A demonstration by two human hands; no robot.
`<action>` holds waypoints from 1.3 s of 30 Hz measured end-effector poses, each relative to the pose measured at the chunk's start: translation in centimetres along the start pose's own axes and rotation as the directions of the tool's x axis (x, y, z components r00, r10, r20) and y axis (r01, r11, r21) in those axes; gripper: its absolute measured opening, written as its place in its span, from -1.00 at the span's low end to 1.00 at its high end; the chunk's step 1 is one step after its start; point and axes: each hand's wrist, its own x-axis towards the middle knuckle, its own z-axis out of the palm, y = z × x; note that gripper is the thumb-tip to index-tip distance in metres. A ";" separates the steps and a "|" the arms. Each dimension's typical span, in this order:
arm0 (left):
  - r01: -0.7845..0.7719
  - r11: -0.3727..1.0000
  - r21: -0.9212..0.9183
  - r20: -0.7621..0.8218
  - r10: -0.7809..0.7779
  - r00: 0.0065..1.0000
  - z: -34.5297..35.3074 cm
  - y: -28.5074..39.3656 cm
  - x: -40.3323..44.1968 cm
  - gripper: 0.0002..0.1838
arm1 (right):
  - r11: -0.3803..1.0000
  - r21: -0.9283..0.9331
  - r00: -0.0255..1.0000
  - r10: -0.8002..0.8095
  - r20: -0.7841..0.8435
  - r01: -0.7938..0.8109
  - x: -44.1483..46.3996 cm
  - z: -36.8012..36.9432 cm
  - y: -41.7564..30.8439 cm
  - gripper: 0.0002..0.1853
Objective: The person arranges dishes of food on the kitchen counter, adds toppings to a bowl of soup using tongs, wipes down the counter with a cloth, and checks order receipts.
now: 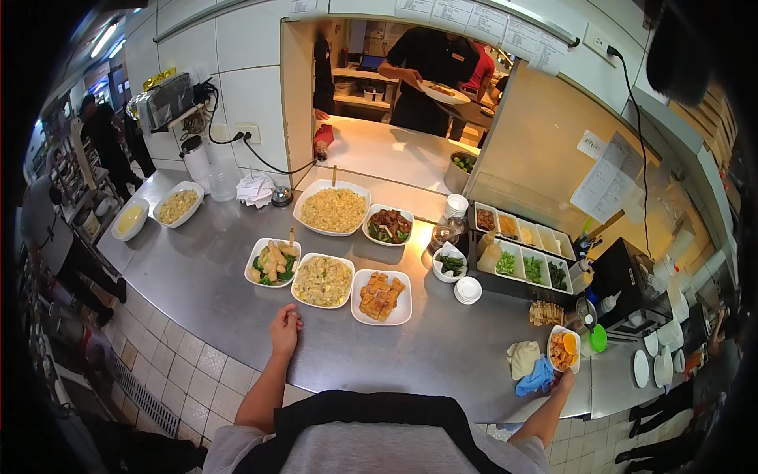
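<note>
My right hand (564, 384) grips the near edge of a white dish (577, 365) at the right of the steel counter. Orange slices (568, 343) lie on the pieces of food in it. My left hand (286, 329) is at the counter's near side with its fingers loosely curled and nothing visible in them. Just beyond it stand a bowl of noodle-like food in pale sauce (324, 280), a bowl of greens with pale pieces (273, 262) and a dish of sliced fried cutlet (381, 297). Behind these are a large bowl of fried rice (333, 207) and a dark meat dish (388, 226).
Folded cloths (534, 374) lie left of the held dish. A garnish rack (521, 257) and small white dishes (467, 290) stand at the right. Two more dishes (178, 205) sit far left. Through the pass window, a person (434, 79) holds a plate (444, 93).
</note>
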 end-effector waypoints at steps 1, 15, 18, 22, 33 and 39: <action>-0.001 1.000 0.003 0.003 0.001 1.000 0.0 0.1 0.0 -0.76 | 1.000 -0.009 1.000 0.022 0.010 -0.022 0.0 -0.1 -0.1 -0.71; -0.012 0.998 0.058 0.011 0.012 1.000 0.0 0.4 0.0 -0.77 | 0.962 0.064 0.963 -0.263 -0.063 0.266 -5.5 0.6 -3.5 -0.73; -0.025 0.998 0.052 0.013 0.024 1.000 0.0 0.1 0.1 -0.77 | 0.955 0.051 0.956 -0.293 0.017 0.292 -8.1 1.1 -6.0 -0.73; -0.040 0.998 0.051 0.019 0.039 0.999 0.0 0.4 -0.1 -0.77 | 0.956 0.118 0.941 -0.287 0.182 0.269 -13.3 3.7 -7.7 -0.73; -0.081 0.994 0.073 0.030 0.079 0.996 -0.2 -0.5 -0.1 -0.76 | 0.999 0.001 0.779 -0.038 0.626 0.047 -23.3 13.9 0.3 -0.67; -0.097 0.993 0.061 0.036 0.095 0.995 0.0 0.2 -0.5 -0.76 | 0.999 -0.042 0.785 0.042 0.618 -0.020 -23.7 16.4 5.2 -0.69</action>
